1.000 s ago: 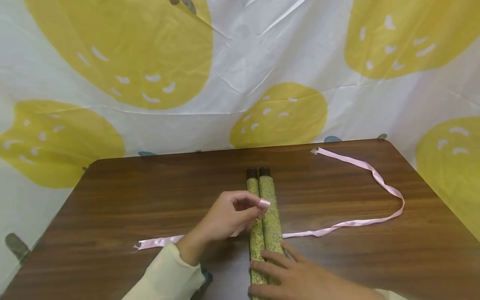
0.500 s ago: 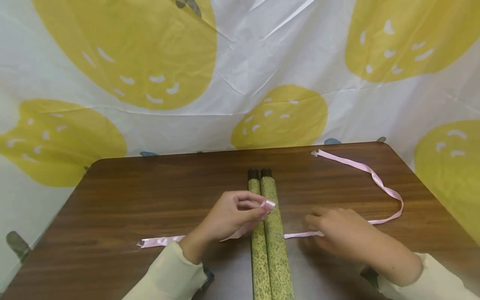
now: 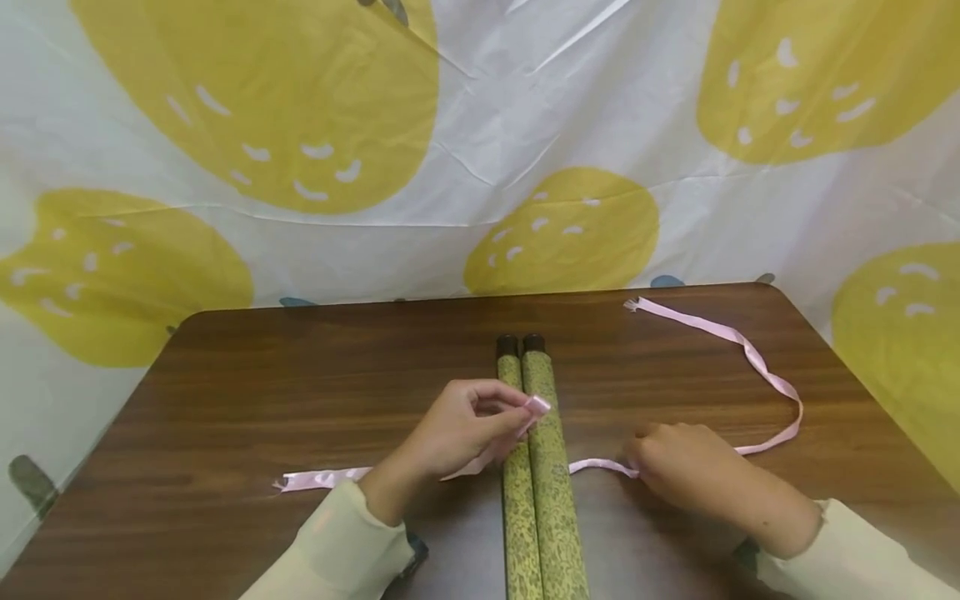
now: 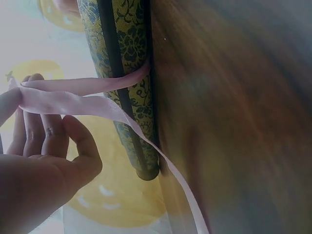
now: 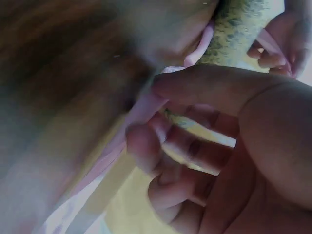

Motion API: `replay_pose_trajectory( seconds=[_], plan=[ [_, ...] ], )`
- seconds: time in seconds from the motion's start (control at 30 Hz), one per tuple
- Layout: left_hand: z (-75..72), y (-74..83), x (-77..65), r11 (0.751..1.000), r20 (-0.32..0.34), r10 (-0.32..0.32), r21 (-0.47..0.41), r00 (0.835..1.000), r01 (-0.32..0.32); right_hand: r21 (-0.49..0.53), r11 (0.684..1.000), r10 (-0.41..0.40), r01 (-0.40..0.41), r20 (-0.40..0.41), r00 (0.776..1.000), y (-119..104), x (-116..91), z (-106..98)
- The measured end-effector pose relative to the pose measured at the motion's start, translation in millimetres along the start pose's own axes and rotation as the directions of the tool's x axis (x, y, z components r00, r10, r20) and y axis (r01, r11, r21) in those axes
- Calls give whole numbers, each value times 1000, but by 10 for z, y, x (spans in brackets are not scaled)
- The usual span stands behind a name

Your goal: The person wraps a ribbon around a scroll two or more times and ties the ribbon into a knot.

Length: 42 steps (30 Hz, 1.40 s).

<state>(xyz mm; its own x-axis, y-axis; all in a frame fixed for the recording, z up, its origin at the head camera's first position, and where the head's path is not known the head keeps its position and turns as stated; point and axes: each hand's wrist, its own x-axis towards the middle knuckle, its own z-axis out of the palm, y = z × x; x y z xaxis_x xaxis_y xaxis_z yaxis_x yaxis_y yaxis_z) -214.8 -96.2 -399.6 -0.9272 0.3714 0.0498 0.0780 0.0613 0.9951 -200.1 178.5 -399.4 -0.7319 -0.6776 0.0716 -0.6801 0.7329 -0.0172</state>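
Two slim rolls in yellow-green floral brocade with dark end caps lie side by side, like a rolled-up scroll, pointing away from me. A pink satin ribbon runs beneath them and out to both sides. Above the rolls my left hand pinches a bend of this ribbon between thumb and fingertips; the left wrist view shows two strands coming down from the pinch. To the right of the rolls, low over the table, my right hand pinches the ribbon's right-hand stretch between thumb and finger.
A brown wood-grain table carries everything. One frayed ribbon end lies at the left; the other curves to the back right. Behind the table hangs a white cloth printed with large yellow fruit.
My right hand has left the rolls, where it rested, and moved right to pinch the ribbon there. That stretch now bows up slightly beside the rolls. The left hand keeps its pinch.
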Motion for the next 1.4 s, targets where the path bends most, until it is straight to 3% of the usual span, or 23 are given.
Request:
replay_pose_trajectory(
  seconds=[0.17, 0.37, 0.6, 0.73, 0.93, 1.23, 1.4],
  plan=[
    [13, -3, -27, 999, 8, -5, 35, 1000, 4, 36, 997, -73, 75, -52, 996, -79, 30, -153],
    [20, -6, -25, 998, 4, -6, 64, 1000, 6, 6, 988, -153, 155, -150, 977, -229, 146, -450],
    [44, -20, -27, 997, 24, -9, 79, 1000, 7, -2, 963, -265, 268, -145, 953, -334, 345, -661],
    [52, -17, -34, 997, 27, -9, 77, 1000, 7, 17, 971, -238, 240, -81, 968, -342, 406, -720],
    [71, -15, -41, 998, 33, -25, 59, 999, 23, -37, 981, -191, 190, -35, 981, -349, 374, -797],
    [52, -12, -55, 995, 39, -31, 97, 999, 27, 106, 982, -164, 160, 32, 986, -377, 329, -889],
    [44, -22, -64, 992, 33, -24, 123, 999, 20, 58, 996, -78, 74, 72, 994, -359, 239, -1030]
  ],
)
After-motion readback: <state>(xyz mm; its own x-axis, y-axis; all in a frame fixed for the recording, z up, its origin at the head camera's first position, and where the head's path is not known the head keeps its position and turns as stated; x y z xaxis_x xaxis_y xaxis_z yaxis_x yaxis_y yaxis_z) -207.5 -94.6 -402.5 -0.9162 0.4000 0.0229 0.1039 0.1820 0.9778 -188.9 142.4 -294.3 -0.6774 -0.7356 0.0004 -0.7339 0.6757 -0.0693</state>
